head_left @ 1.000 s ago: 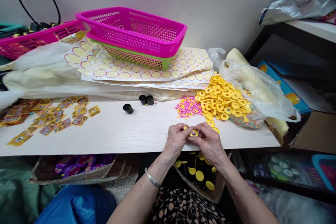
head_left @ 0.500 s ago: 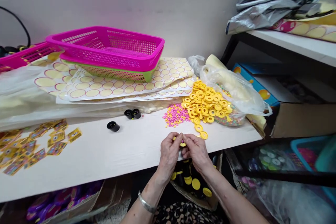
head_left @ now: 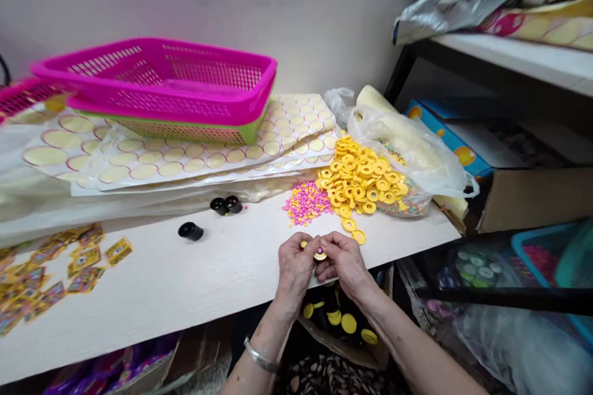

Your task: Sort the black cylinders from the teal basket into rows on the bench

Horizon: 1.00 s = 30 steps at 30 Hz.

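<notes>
My left hand [head_left: 296, 262] and my right hand [head_left: 341, 256] meet over the table's front edge, both pinching one yellow ring-shaped cap [head_left: 319, 255]. A small pink bead [head_left: 319, 250] shows at its middle, between my thumbs. Just beyond my hands lies a scatter of pink and yellow beads [head_left: 306, 203]. Beside it rises a heap of yellow ring-shaped caps [head_left: 365, 179], with a loose cap [head_left: 358, 236] close to my right hand. Below my hands, a box [head_left: 365, 358] holds several black containers with yellow lids [head_left: 348, 323].
Black cups [head_left: 191, 231] stand left of the beads. Printed cards [head_left: 83, 258] lie at far left. A pink basket [head_left: 185, 108] rests on sticker sheets [head_left: 171, 170] at the back. A plastic bag [head_left: 407, 142] and a shelf [head_left: 519, 62] are at right.
The view has shifted slightly, with the basket and cups now further left in the picture. Both hands keep hold of the yellow cap, and its bead shows more clearly.
</notes>
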Tool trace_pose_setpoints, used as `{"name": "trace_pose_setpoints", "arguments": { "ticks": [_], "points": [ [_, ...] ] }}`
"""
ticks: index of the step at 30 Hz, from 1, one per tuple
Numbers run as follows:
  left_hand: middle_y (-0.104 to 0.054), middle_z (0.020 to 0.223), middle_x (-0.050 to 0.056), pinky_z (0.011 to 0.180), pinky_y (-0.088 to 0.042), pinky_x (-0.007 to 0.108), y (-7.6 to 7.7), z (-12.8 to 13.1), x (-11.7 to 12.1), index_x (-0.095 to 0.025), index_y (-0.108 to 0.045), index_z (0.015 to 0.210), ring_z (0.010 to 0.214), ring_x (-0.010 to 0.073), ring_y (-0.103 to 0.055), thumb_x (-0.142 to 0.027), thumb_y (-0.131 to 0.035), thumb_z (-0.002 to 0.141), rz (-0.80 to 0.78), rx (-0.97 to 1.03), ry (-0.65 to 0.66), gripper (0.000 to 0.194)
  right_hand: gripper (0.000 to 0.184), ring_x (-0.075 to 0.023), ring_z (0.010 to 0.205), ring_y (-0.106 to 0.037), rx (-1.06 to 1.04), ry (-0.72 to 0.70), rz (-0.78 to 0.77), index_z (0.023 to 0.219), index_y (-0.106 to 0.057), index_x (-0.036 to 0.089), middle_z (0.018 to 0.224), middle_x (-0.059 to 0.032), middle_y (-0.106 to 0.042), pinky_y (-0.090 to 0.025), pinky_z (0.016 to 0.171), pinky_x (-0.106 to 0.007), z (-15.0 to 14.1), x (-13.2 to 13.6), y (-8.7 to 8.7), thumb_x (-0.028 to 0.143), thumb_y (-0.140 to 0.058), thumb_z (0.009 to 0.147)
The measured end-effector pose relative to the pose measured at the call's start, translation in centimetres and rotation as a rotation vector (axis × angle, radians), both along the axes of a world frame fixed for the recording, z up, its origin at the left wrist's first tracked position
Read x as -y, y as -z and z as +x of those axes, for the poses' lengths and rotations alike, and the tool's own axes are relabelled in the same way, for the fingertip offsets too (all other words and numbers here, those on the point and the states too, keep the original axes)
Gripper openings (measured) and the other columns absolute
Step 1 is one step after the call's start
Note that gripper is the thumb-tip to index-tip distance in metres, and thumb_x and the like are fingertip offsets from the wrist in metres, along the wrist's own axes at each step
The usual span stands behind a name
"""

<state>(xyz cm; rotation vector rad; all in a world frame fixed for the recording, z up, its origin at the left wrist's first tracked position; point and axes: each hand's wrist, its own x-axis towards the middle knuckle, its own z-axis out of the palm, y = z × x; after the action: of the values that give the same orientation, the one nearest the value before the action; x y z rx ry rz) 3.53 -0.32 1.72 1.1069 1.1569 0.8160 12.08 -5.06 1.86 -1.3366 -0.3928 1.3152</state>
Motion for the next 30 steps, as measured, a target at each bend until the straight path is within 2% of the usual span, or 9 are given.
{"name": "trace_pose_setpoints", "arguments": {
  "ticks": [5,8,10,12,15,18,22,26,30],
  "points": [
    [-0.046,0.050,-0.008,0.037,-0.030,0.017,-0.5,-0.6,1.0,-0.016,-0.049,0.077,0.038,0.0064,-0.039,-0.047,-0.070,0.066,-0.021,0.128,-0.133,0.039,0.038,-0.0097,0.035,-0.052,0.008,0.059,0.142,0.073,-0.046,0.019,0.052,0.0064,-0.055,-0.041,0.034,-0.020,-1.1,0.5,0.0,0.051,-0.065,0.070],
    [-0.058,0.063,-0.001,0.049,-0.043,0.021,-0.6,-1.5,2.8,-0.015,-0.055,0.084,0.053,0.0108,-0.054,-0.046,-0.069,0.068,0.028,0.239,-0.079,0.038,0.036,-0.0104,0.047,-0.057,-0.070,0.086,0.212,0.076,-0.046,0.019,0.064,0.0045,-0.058,-0.046,0.043,-0.023,-1.3,1.6,-0.3,0.048,-0.067,0.070],
    [-0.063,0.082,0.005,0.066,-0.049,0.028,-0.4,-2.0,4.1,-0.015,-0.062,0.091,0.074,0.0169,-0.060,-0.038,-0.077,0.059,0.115,0.172,-0.042,0.042,0.035,-0.0117,0.057,-0.061,-0.136,0.102,0.242,0.080,-0.046,0.020,0.072,0.0032,-0.058,-0.048,0.050,-0.024,-1.5,2.8,-0.6,0.045,-0.068,0.070],
    [-0.062,0.093,0.007,0.080,-0.048,0.033,-0.3,-2.3,5.2,-0.016,-0.068,0.090,0.091,0.0220,-0.057,-0.029,-0.082,0.050,0.251,0.016,-0.034,0.044,0.036,-0.0129,0.067,-0.062,-0.200,0.109,0.257,0.087,-0.047,0.021,0.079,0.0020,-0.059,-0.049,0.057,-0.025,-1.5,4.1,-1.0,0.042,-0.070,0.070],
    [-0.062,0.094,0.007,0.086,-0.044,0.037,-0.9,-2.5,6.2,-0.020,-0.072,0.086,0.097,0.0239,-0.051,-0.031,-0.081,0.055,0.463,-0.106,0.013,0.035,0.037,-0.0125,0.074,-0.061,-0.353,0.067,0.283,0.094,-0.050,0.021,0.089,0.0007,-0.060,-0.049,0.063,-0.026,-1.1,6.1,-1.7,0.037,-0.073,0.070],
    [-0.062,0.090,0.007,0.090,-0.040,0.039,-2.2,-3.0,6.6,-0.021,-0.071,0.090,0.097,0.0236,-0.048,-0.037,-0.079,0.061,0.616,-0.058,0.236,0.034,0.032,-0.0113,0.069,-0.059,-0.484,-0.020,0.261,0.087,-0.056,0.017,0.082,-0.0005,-0.061,-0.049,0.057,-0.024,0.0,7.8,-2.4,0.044,-0.067,0.076],
    [-0.063,0.090,0.007,0.099,-0.033,0.041,-4.2,-3.7,6.9,-0.019,-0.070,0.095,0.108,0.0250,-0.043,-0.041,-0.076,0.065,0.646,0.021,0.611,0.038,0.037,-0.0106,0.054,-0.055,-0.437,-0.136,0.144,0.071,-0.056,0.014,0.064,0.0003,-0.058,-0.049,0.047,-0.024,1.9,9.1,-2.5,0.049,-0.062,0.079],
    [-0.064,0.085,0.006,0.101,-0.030,0.040,-5.2,-3.7,7.3,-0.018,-0.070,0.092,0.107,0.0234,-0.042,-0.033,-0.075,0.068,0.641,-0.025,0.856,0.029,0.040,-0.0105,0.054,-0.058,-0.429,-0.328,0.125,0.080,-0.058,0.014,0.066,0.0003,-0.060,-0.049,0.047,-0.023,3.4,10.0,-1.7,0.054,-0.063,0.076],
    [-0.064,0.094,0.005,0.099,-0.034,0.038,-5.4,-3.6,8.0,-0.020,-0.070,0.097,0.108,0.0230,-0.043,-0.031,-0.076,0.068,0.640,-0.099,1.001,0.032,0.041,-0.0116,0.061,-0.061,-0.446,-0.498,0.132,0.089,-0.060,0.014,0.076,-0.0014,-0.065,-0.050,0.052,-0.022,4.4,10.9,-1.1,0.033,-0.081,0.060]
  ]
}}
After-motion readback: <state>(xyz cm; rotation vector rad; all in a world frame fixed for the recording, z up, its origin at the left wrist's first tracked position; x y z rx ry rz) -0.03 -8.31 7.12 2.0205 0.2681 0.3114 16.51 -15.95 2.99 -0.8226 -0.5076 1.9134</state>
